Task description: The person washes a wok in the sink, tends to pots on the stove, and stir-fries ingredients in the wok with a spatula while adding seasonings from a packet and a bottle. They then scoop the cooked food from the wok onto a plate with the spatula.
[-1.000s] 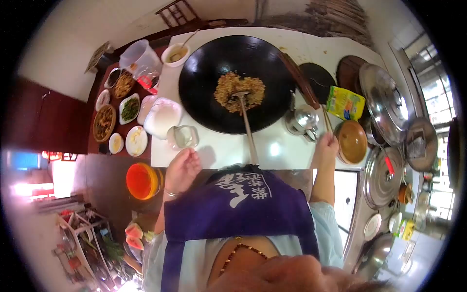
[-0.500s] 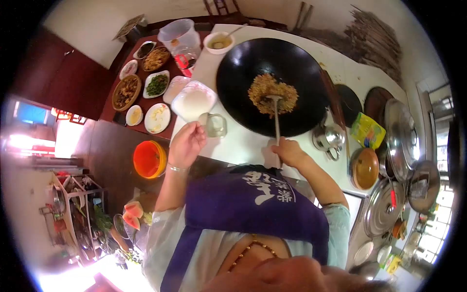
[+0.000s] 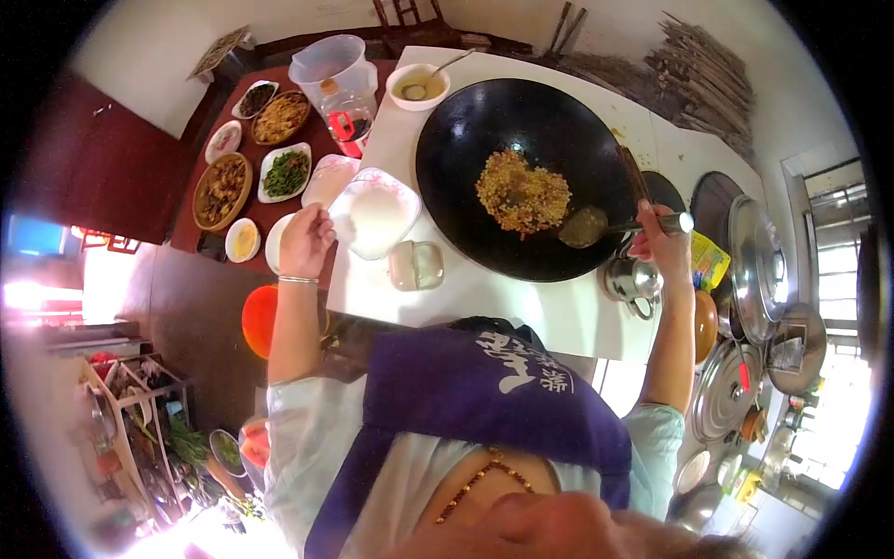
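Observation:
My right hand (image 3: pixel 656 240) grips the handle of a metal ladle (image 3: pixel 585 228). The ladle's bowl rests inside a large black wok (image 3: pixel 484 233), at the right edge of a heap of diced yellow-brown food (image 3: pixel 521 191). My left hand (image 3: pixel 305 240), with a bracelet at the wrist, is raised at the left beside a white square dish (image 3: pixel 376 212) holding something white. Its fingers are curled together and nothing shows in them. A small clear glass container (image 3: pixel 416 265) stands on the white counter between the dish and the wok.
Several dishes of food, such as chopped greens (image 3: pixel 285 173), cover the red table (image 3: pixel 209 149) at left, with an oil bottle (image 3: pixel 346 116). A bowl with a spoon (image 3: pixel 417 87) is behind the wok. A metal pot (image 3: pixel 633 279) and lids (image 3: pixel 756 270) stand right.
My right hand has swung right and up with the ladle, moving its bowl from the food's middle to its right side. My left hand has moved left, away from the glass container.

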